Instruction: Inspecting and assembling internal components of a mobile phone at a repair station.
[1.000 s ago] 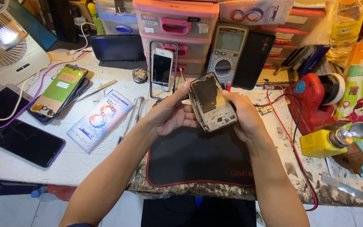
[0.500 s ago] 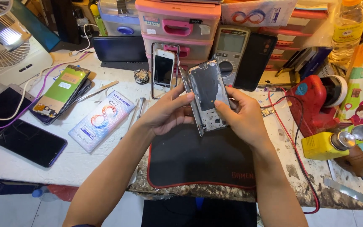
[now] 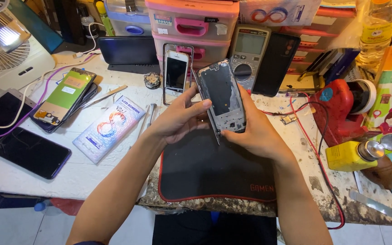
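Hands both gripping phone frame (image 3: 225, 97): left hand (image 3: 180, 120) pinching its left edge, right hand (image 3: 255, 134) cupping it from behind. Since a second ago, raised and turned upright, dark inner face toward camera, above black mat (image 3: 214, 170) on tabletop (image 3: 309, 159). Probably inspection now, not prying.

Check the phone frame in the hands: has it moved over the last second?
Yes. The phone frame has risen and stood more upright, from near the black mat toward the multimeter.
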